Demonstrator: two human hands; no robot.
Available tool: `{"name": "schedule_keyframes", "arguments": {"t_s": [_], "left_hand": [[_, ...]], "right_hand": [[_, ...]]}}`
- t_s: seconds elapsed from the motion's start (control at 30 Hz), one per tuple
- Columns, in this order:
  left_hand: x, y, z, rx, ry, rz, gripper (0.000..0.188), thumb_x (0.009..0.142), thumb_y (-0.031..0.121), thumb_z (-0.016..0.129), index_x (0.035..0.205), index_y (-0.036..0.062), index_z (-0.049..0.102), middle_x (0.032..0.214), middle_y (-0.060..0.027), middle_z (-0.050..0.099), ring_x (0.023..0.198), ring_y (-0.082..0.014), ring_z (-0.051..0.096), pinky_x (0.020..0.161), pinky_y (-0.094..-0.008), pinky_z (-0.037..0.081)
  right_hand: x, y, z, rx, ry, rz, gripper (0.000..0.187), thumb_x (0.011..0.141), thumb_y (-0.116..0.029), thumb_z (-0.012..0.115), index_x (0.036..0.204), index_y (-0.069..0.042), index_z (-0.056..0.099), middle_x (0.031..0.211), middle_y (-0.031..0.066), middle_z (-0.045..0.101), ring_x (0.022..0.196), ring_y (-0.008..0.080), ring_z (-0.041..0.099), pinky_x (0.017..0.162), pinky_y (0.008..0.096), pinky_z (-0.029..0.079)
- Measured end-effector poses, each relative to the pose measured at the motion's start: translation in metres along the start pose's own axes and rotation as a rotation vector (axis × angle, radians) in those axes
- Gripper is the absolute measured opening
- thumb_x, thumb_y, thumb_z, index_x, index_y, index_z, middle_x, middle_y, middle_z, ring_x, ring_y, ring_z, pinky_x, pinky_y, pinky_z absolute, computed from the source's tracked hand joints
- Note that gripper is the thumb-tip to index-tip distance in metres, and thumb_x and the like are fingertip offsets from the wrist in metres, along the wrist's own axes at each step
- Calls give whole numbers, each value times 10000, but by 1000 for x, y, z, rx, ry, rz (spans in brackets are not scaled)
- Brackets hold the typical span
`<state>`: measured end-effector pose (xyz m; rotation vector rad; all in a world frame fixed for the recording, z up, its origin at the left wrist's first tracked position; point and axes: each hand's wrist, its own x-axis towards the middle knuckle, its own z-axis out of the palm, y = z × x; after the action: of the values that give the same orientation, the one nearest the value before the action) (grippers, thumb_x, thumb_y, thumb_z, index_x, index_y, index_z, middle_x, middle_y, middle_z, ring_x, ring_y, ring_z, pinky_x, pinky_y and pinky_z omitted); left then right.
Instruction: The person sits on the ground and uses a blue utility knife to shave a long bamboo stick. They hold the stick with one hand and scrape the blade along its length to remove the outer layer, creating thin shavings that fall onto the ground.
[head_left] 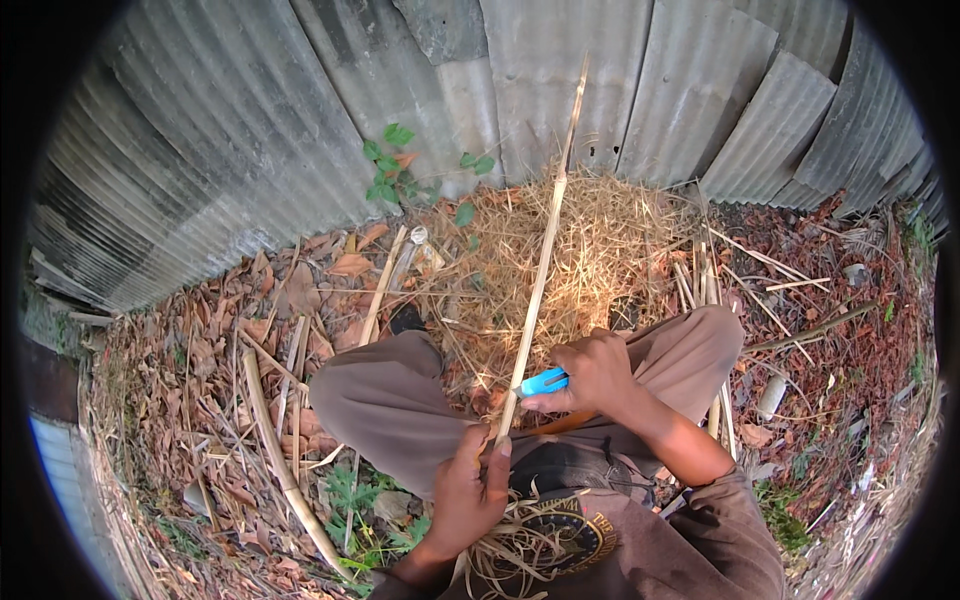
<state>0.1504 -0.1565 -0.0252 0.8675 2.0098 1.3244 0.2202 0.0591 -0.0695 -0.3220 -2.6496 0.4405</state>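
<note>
A long, pale bamboo strip (pixel 540 270) slants up and away from my lap, its thin far tip in front of the metal sheets. My left hand (pixel 470 490) is closed round its near end, thumb and fingers on either side. Just above it, my right hand (pixel 595 375) grips a blue utility knife (pixel 545 382), its front end against the strip's right side. The blade itself cannot be made out. Thin curled bamboo shavings (pixel 520 550) lie on my shirt, beside my left wrist.
A heap of straw-coloured shavings (pixel 610 240) lies beyond my crossed legs. Corrugated metal sheets (pixel 230 120) wall off the far side. Bamboo poles (pixel 278 460) and dry leaves (pixel 205 350) cover the left ground. Thin sticks (pixel 775 262) and a pale cylinder (pixel 771 397) lie at right.
</note>
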Motion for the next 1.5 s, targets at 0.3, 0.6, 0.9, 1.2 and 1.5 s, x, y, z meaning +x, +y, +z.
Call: {"name": "schedule_keyframes", "arguments": {"t_s": [0.3, 0.6, 0.9, 1.2, 1.5], "left_hand": [[3, -1, -3, 10, -14, -15, 194, 941, 135, 519, 1085, 10, 484, 675, -132, 589, 598, -185, 590, 577, -315, 448], [-12, -5, 7, -137, -147, -130, 204, 962, 141, 499, 1117, 10, 475, 619, 31, 457, 549, -26, 395, 497, -215, 319], [-32, -1, -5, -318, -131, -223, 269, 961, 167, 527, 1187, 37, 460, 563, 14, 439, 514, -27, 398, 481, -189, 314], [2, 1, -14, -593, -22, -215, 266, 975, 186, 504, 1212, 66, 484, 554, -19, 466, 421, -36, 364, 399, -173, 270], [-7, 1, -3, -364, -30, -107, 204, 955, 117, 537, 1127, 7, 528, 599, 48, 452, 521, 2, 372, 459, -175, 278]], "right_hand": [[30, 37, 11, -51, 54, 93, 700, 693, -780, 528, 528, -100, 525, 448, 82, 483, 439, 283, 545, 479, 401, 440], [59, 139, 6, -223, -15, 408, 822, 773, -797, 390, 639, -27, 646, 534, 166, 576, 561, 364, 620, 575, 479, 490], [56, 193, -30, 4, 226, 911, 852, 795, -795, 361, 593, -6, 609, 590, 198, 592, 606, 355, 614, 614, 464, 462], [-9, -21, -18, 213, -51, 155, 631, 734, -681, 608, 597, -64, 603, 455, 96, 508, 457, 318, 575, 474, 406, 449], [21, 3, -17, -20, -107, 317, 636, 727, -691, 596, 591, -71, 615, 467, 104, 531, 454, 307, 575, 463, 403, 446]]}}
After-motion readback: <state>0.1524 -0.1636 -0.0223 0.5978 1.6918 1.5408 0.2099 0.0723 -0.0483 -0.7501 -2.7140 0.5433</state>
